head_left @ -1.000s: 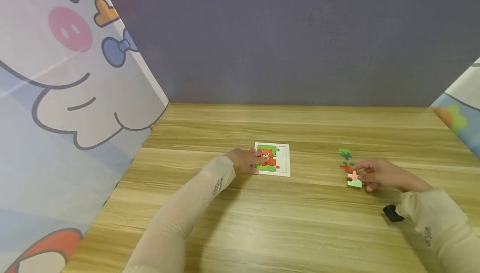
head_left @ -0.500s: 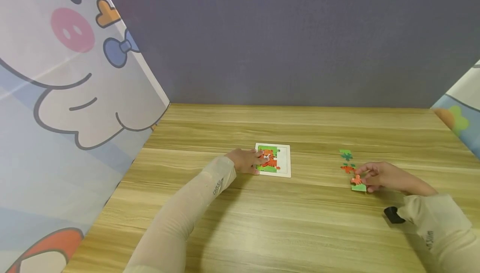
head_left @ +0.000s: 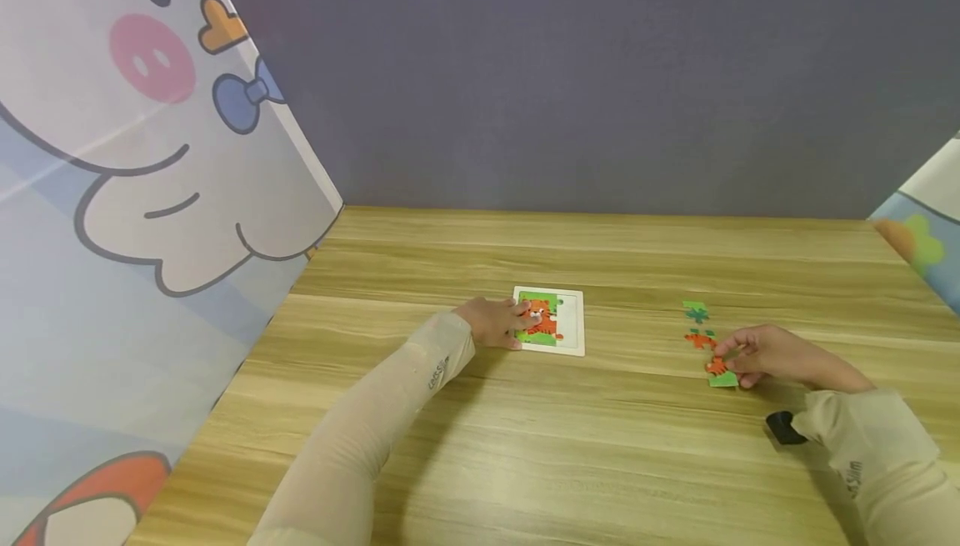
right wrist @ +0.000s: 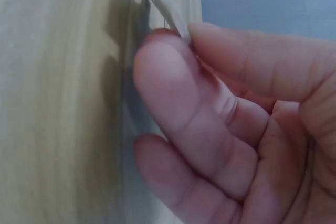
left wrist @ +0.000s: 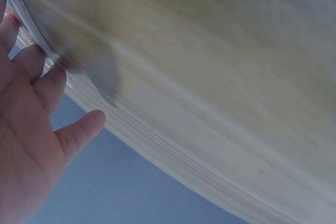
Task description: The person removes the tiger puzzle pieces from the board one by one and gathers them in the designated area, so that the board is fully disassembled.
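Puzzle piece in the right hand [head_left: 776,354] has slid a touch toward the tabletop's right and near edges since a second ago, and it's lost the bright glare it had. It's the orange-and-green piece [head_left: 722,374], pinched between thumb and fingertips, so basically closed down to the thickness of the piece. Right wrist cam shows its thin edge right at the thumb tip. Can't tell if it's touching the wood.

Just past it, toward the far edge of the tabletop [head_left: 570,446], there's a loose orange piece [head_left: 700,341] and then a green piece [head_left: 697,314].

Left hand [head_left: 491,323] hasn't budged: fingers spread out straight, resting over the left edge of the white puzzle frame [head_left: 572,323], not gripping anything. That frame sits roughly midway between the left and right edges, tiger picture [head_left: 542,329] on its left side, white backing on its right. Also a black object [head_left: 785,428] by the right cuff.
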Motion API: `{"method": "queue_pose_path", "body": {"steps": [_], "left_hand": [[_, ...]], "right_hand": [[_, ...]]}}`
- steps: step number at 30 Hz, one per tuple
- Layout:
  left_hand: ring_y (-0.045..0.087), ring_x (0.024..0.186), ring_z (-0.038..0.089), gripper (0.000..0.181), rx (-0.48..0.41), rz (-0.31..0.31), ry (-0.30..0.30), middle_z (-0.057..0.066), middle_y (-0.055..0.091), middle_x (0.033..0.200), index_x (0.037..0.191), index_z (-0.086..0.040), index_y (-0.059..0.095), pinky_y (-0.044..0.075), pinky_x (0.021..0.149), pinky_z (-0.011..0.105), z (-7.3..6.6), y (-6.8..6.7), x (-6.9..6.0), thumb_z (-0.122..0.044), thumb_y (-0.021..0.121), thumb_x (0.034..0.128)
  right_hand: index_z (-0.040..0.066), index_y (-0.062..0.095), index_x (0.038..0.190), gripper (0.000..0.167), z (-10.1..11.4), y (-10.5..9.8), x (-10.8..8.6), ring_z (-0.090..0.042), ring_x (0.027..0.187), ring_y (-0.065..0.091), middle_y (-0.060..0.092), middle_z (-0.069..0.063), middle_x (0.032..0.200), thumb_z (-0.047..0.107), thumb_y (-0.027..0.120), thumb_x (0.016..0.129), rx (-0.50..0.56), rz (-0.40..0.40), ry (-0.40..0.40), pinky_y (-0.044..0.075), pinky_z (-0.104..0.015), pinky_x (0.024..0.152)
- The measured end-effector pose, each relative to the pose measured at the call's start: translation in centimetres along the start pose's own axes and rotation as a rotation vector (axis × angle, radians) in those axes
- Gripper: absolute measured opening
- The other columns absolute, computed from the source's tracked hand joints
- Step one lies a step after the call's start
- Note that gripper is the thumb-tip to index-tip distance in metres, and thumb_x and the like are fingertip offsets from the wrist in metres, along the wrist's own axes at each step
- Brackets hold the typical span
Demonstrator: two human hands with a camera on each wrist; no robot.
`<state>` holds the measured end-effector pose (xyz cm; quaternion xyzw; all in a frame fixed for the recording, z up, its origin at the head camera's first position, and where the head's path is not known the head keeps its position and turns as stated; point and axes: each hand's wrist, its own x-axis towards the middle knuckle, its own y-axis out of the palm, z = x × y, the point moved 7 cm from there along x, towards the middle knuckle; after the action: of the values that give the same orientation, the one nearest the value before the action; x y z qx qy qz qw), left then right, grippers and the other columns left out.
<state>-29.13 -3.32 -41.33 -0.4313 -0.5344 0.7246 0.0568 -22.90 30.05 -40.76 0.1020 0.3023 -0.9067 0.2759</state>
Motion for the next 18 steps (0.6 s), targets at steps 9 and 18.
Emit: {"method": "queue_pose_path", "body": {"steps": [9,18], "left_hand": [[0.009,0.145,0.011,0.066,0.011,0.000,-0.001,-0.010,0.002,0.160,0.153,-0.037,0.008,0.047,0.093,0.033,0.01,0.01,-0.06,-0.050,0.040,0.0969],[0.009,0.145,0.012,0.064,-0.008,0.012,0.000,-0.009,0.003,0.159,0.154,-0.035,0.010,0.037,0.106,0.038,-0.01,-0.03,0.03,-0.048,0.038,0.0982]], "right_hand": [[-0.020,0.051,0.115,0.031,-0.67,0.13,0.29,-0.014,0.067,0.061,0.062,-0.008,0.087,0.002,0.055,0.093,0.007,0.000,0.036,0.055,-0.029,0.061],[-0.022,0.049,0.115,0.033,-0.78,-0.16,0.46,-0.010,0.058,0.055,0.061,-0.007,0.074,0.003,0.055,0.093,-0.002,0.020,0.028,0.051,-0.026,0.054]]}}
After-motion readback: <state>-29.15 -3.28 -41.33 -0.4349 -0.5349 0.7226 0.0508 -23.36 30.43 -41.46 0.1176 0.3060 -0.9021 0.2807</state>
